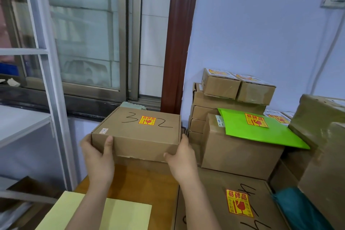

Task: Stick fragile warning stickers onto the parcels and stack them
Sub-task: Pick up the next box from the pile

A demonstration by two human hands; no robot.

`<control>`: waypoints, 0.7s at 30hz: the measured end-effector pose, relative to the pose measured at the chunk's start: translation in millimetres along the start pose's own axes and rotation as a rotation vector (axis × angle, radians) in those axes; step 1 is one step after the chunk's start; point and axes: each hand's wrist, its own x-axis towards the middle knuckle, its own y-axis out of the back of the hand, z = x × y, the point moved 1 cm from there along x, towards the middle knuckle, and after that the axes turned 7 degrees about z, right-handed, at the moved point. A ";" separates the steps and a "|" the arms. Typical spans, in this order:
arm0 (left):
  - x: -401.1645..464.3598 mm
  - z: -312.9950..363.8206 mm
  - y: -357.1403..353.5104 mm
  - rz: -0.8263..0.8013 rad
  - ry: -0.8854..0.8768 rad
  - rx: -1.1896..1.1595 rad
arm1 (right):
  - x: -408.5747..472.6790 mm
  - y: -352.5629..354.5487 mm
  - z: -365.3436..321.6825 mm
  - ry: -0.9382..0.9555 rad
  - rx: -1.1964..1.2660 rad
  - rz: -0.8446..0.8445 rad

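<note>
Left hand (97, 153) and right hand (182, 157) grip opposite ends of the flat brown cardboard parcel (138, 132), held above the wooden table (141, 181); its red-yellow fragile sticker (147, 120) faces up. Stacked brown boxes (233, 147) under a green mailer (261, 129) stand close beside its right end.
</note>
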 end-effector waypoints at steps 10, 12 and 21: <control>2.4 -2.8 -3.1 -0.167 -0.015 0.090 | -1.6 0.8 -1.6 -0.011 -0.006 0.039; 3.2 -4.0 -3.3 -0.187 -0.011 0.095 | -1.8 0.4 -2.0 -0.011 0.000 0.044; 5.7 -8.7 -4.3 -0.202 -0.015 0.152 | -1.6 -0.4 -2.2 -0.004 0.011 0.081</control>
